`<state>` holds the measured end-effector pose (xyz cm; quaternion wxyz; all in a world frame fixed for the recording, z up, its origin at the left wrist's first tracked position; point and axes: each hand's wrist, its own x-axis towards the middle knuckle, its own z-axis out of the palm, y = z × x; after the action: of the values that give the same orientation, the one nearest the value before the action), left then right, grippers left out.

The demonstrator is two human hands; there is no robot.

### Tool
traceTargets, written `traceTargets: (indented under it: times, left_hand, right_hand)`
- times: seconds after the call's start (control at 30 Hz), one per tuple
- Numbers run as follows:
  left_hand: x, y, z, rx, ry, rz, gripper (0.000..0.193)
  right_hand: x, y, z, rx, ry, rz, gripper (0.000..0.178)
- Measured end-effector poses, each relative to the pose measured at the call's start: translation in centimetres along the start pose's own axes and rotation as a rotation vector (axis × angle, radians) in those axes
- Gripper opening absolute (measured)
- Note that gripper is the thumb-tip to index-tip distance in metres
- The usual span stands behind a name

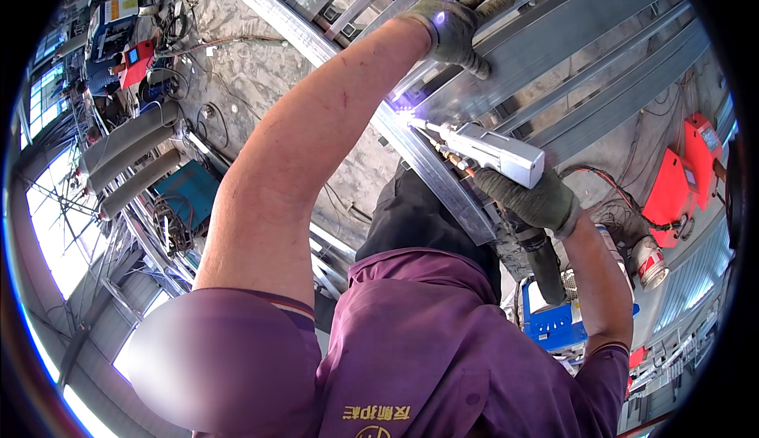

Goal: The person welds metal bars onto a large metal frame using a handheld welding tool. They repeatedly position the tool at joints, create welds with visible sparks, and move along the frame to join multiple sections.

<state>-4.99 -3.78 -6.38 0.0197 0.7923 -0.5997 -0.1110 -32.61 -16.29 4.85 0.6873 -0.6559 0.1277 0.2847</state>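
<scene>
Single head-worn fisheye view, looking steeply down from close above the person's shoulders, taking in both gloved hands, the metal frame point(553, 50) and the floor beyond

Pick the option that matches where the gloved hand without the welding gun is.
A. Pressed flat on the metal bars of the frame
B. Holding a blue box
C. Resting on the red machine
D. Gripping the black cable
A: the left hand, gloved, lies spread on the metal frame, while the right hand holds the welding gun at the bright weld spot.

Metal frame bars point(553, 50) leave only narrow gaps.
</scene>
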Motion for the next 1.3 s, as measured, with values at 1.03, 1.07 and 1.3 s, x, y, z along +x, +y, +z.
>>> traceTargets:
  times: [1.03,1.07,1.3]
  left_hand:
    - [-0.1,0.7,-2.0,0.021,-0.075,-0.043,0.137]
    - [-0.1,0.7,-2.1,0.031,-0.08,-0.043,0.137]
    - [-0.3,0.6,-1.7,-0.008,-0.038,-0.028,0.136]
  right_hand:
    - [0.1,1.2,0.1,-0.08,0.012,-0.127,0.041]
    - [0.0,1.2,0.2,-0.085,0.014,-0.13,0.041]
    - [-0.5,0.7,0.0,-0.068,0.008,-0.072,0.042]
